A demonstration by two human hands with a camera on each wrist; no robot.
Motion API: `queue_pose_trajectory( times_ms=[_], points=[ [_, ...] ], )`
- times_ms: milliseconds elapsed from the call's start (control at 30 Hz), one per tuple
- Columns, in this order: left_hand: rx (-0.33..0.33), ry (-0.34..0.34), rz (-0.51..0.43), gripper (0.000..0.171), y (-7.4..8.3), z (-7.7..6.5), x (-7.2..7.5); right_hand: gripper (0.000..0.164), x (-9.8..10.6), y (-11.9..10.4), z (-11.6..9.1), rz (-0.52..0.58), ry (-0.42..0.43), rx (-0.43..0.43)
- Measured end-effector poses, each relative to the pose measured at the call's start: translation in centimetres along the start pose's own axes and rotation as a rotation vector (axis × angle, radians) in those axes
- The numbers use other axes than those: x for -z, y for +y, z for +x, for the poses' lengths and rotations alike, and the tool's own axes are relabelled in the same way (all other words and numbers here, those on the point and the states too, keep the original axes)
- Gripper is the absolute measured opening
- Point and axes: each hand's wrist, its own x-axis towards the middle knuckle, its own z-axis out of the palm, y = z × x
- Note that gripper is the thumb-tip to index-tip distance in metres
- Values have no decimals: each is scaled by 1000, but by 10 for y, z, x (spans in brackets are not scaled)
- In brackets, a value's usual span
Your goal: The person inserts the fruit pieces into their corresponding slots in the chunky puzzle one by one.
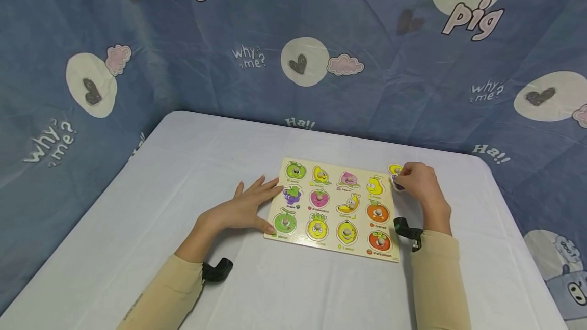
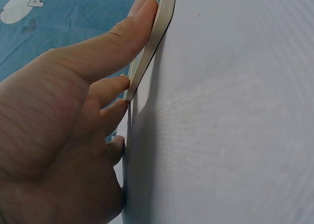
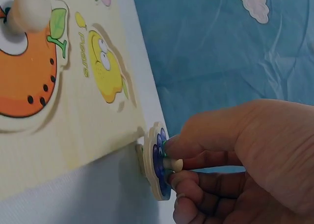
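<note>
A wooden fruit puzzle board (image 1: 332, 223) lies on the white table, many of its fruit pieces carrying round knobs. My left hand (image 1: 245, 208) has its fingers spread, with thumb and fingertips touching the board's left edge. Beyond the board's right edge, my right hand (image 1: 419, 185) pinches a purple grape puzzle piece (image 3: 159, 167), which stands tilted on its side in the right wrist view. Beside it lies a yellow puzzle piece (image 1: 395, 169), partly covered by the hand. The pear space (image 3: 105, 67) in the board shows a printed pear and no knob.
White cloth covers the table (image 1: 137, 248). Behind it hangs a blue curtain (image 1: 220, 95) printed with words and hearts. Black wrist cameras (image 1: 217, 270) are strapped to both forearms, the right one close to the board's right edge.
</note>
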Motion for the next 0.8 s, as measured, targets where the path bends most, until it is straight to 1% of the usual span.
queue_pose_trajectory(
  times_ms=[133, 333, 567, 800],
  points=[
    [-1, 1, 2, 115, -1, 1, 0, 18, -3, -3, 1, -15, 2, 26],
    [2, -2, -1, 114, -1, 1, 0, 17, -7, -9, 1, -17, -17, 44],
    [8, 0, -3, 113, 0, 1, 0, 20, -11, -13, 1, -26, -26, 67],
    [8, 1, 1, 114, 0, 1, 0, 17, -13, -16, 1, -25, -28, 115]
  ],
)
